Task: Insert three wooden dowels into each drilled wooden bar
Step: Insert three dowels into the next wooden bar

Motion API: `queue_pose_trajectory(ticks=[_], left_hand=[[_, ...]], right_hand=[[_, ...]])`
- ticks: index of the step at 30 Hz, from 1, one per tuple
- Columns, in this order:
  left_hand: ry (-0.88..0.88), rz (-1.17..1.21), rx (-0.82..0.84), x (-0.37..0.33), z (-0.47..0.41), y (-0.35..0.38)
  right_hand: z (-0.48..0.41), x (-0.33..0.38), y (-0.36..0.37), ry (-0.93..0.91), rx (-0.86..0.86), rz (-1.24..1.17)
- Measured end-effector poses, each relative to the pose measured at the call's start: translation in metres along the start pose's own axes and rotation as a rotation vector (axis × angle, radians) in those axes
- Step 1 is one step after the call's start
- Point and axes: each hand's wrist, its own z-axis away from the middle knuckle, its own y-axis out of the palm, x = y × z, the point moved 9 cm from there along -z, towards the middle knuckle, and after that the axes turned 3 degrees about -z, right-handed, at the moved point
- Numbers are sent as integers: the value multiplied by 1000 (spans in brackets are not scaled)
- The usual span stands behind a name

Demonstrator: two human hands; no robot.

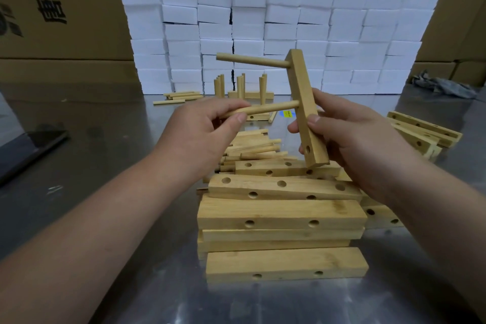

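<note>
While the right hand [349,139] grips the bar [306,110], the left hand [207,129] pinches its middle dowel [273,108].

Reflective metal bench [105,118]. Wall of stacked white foam blocks [284,21] at its far edge. Printed cardboard cartons [52,8] behind. Crumpled grey cloth [444,87], far right. Dark flat object [31,147], left edge. Small blue-and-yellow sticker [288,113], mid-bench.

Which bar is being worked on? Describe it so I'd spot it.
Above the stack of drilled bars mid-table, the right hand holds one bar nearly upright. Unlike those, it carries an upper dowel and a lower dowel, which the left hand grips; its bottom hole is empty.
</note>
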Motion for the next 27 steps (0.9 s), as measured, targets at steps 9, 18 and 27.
queue_pose_trajectory(ticks=[9,18,27], left_hand=[[174,-171,10,-15,-1,-2],[-18,17,50,-7,1,-2],[-201,133,100,8,-2,6]], right_hand=[[5,17,1,-87,82,54],[7,19,-2,-96,95,57],[5,19,-5,-124,90,55]])
